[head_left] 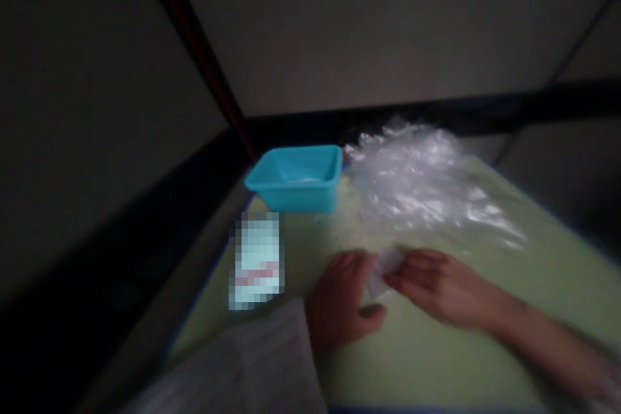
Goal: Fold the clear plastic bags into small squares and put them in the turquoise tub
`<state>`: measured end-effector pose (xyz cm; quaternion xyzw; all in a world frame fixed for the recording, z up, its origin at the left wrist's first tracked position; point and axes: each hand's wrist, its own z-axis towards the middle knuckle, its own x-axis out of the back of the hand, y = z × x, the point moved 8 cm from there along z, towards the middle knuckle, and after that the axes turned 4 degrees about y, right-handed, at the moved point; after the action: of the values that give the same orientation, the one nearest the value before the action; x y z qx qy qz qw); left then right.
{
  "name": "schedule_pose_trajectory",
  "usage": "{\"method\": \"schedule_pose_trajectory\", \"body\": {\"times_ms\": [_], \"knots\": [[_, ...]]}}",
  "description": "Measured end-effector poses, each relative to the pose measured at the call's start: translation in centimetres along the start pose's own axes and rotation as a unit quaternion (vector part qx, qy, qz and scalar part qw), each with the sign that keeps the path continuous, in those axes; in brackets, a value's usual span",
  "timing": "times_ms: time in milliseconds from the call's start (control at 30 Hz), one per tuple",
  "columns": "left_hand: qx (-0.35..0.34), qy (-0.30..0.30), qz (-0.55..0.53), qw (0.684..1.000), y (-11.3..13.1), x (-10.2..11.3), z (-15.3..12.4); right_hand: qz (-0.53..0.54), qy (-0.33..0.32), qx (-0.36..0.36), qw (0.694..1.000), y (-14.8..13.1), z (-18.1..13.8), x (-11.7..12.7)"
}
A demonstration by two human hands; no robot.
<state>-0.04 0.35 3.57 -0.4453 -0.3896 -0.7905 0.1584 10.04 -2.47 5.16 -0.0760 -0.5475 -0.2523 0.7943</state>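
A small whitish, flat piece (380, 283), perhaps a plastic packet, lies on the green tabletop between my two hands. My right hand (436, 284) has its fingers pressed together on the right side of this piece. At its left edge rests my left hand (342, 301), thumb spread away from the fingers and fingertips close to or touching it. Blur and dim light hide the piece's exact kind. A long grey sleeve covers my left forearm.
A turquoise plastic basin (301, 197) stands at the table's back left. Beside it spreads a heap of crumpled clear plastic bags (422, 181). A pixelated pale-green shape (257, 252) lies near the left edge. The green table (427, 362) has blue edges, with dark walls behind.
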Motion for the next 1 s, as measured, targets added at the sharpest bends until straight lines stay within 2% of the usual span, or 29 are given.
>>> {"method": "schedule_pose_trajectory", "body": {"times_ms": [167,233,300,367,467,567,667,733,800,1000], "knots": [[0.014,0.021,-0.028,0.999,-0.4,0.1,0.0,0.009,0.040,-0.044,0.998,0.8,0.2,0.3],[0.030,0.043,-0.059,0.997,-0.8,0.3,0.1,0.064,0.070,-0.086,0.992,1.5,0.1,0.6],[0.047,0.064,-0.106,0.991,-1.3,0.6,0.2,0.154,0.104,-0.153,0.971,2.5,-0.2,0.9],[0.068,0.078,-0.155,0.982,-1.7,0.9,0.3,0.251,0.141,-0.239,0.927,3.8,-0.6,0.9],[0.127,0.087,-0.198,0.968,-2.5,1.1,0.5,0.387,0.194,-0.350,0.831,5.3,-1.3,0.3],[0.194,0.077,-0.264,0.942,-3.3,0.5,0.4,0.485,0.217,-0.408,0.742,5.8,-1.5,-0.5],[0.231,0.054,-0.399,0.886,-3.4,-0.7,0.5,0.527,0.216,-0.436,0.696,6.0,-1.4,-0.9],[0.250,0.047,-0.454,0.854,-3.6,-1.3,0.4,0.534,0.217,-0.440,0.689,6.0,-1.4,-1.0],[0.266,0.048,-0.469,0.841,-3.8,-1.6,0.4,0.531,0.214,-0.428,0.699,6.0,-1.4,-0.9],[0.268,0.057,-0.474,0.837,-3.9,-1.7,0.3,0.465,0.159,-0.393,0.777,5.5,-1.2,-1.5]]}}
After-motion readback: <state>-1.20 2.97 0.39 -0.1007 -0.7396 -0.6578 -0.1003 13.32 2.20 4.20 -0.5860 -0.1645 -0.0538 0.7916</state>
